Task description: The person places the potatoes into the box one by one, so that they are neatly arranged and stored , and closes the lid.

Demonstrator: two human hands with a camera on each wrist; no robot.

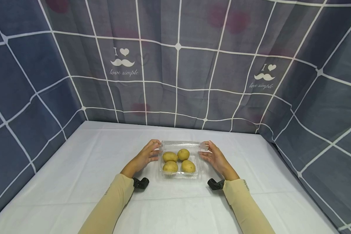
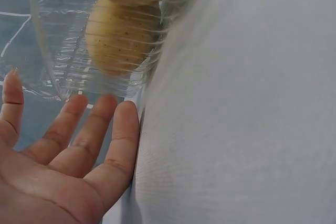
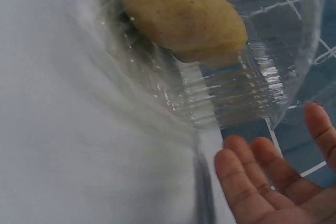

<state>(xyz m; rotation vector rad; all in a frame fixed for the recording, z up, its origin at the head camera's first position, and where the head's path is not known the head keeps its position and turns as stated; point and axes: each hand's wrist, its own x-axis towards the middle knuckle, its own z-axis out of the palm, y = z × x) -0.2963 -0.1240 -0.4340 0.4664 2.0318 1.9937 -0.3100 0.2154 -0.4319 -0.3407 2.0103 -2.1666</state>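
Observation:
A clear plastic clamshell box (image 1: 179,175) lies on the white table with several yellow potatoes (image 1: 188,166) inside. Its see-through lid (image 1: 181,145) shows along the far side. At the box's left end is my left hand (image 1: 144,157), fingers extended. In the left wrist view its fingertips (image 2: 125,116) come right up to the ribbed end wall, and the thumb stands apart by the clear plastic. My right hand (image 1: 216,160) is at the opposite end, thumb and index finger by the lid's corner. The right wrist view shows its other fingers (image 3: 235,174) loosely extended beside the wall.
A white cloth (image 1: 76,182) covers the table. Dark grid-patterned curtains (image 1: 161,65) hang behind it and along both sides. Black wrist mounts (image 1: 141,183) stick out inward from both sleeves, just above the cloth.

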